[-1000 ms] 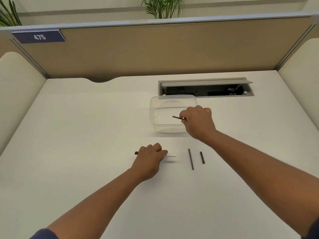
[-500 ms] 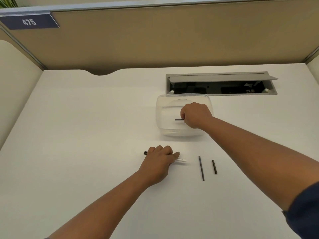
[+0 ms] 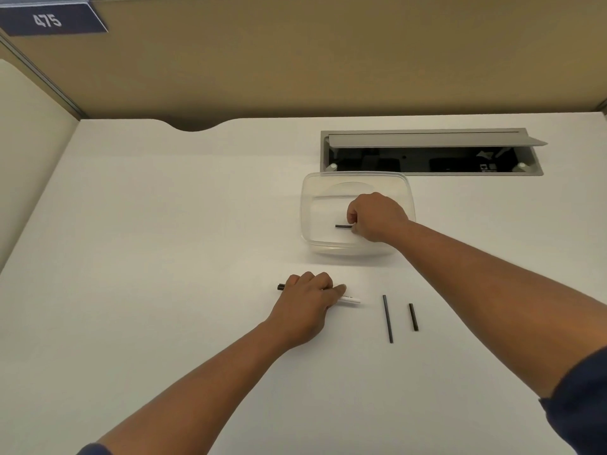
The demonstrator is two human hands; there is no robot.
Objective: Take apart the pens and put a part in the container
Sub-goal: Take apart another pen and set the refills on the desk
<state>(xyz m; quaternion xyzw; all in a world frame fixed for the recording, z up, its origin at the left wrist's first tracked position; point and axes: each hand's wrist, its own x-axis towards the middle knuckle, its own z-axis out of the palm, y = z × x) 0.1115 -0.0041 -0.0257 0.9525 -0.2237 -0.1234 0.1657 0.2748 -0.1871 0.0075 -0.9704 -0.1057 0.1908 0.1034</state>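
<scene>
A clear plastic container (image 3: 328, 178) stands on the white desk just below the cable hatch. My right hand (image 3: 376, 216) is inside it, fingers closed on a short black pen part (image 3: 342, 226) that sticks out to the left, low over the container's floor. My left hand (image 3: 307, 298) rests on the desk nearer me, closed over a white pen barrel (image 3: 350, 300) whose black end (image 3: 281, 286) shows at the left. To the right of it lie a long thin black refill (image 3: 387, 318) and a short black piece (image 3: 413, 317).
An open grey cable hatch (image 3: 430, 136) is set into the desk behind the container. A tan partition with a "475" label (image 3: 47, 19) closes off the back, and a cream side panel (image 3: 29, 152) stands at the left.
My right hand has carried the short black part from above the container's front edge down into the container. The left hand has stayed on the white pen. The camera has moved closer.
</scene>
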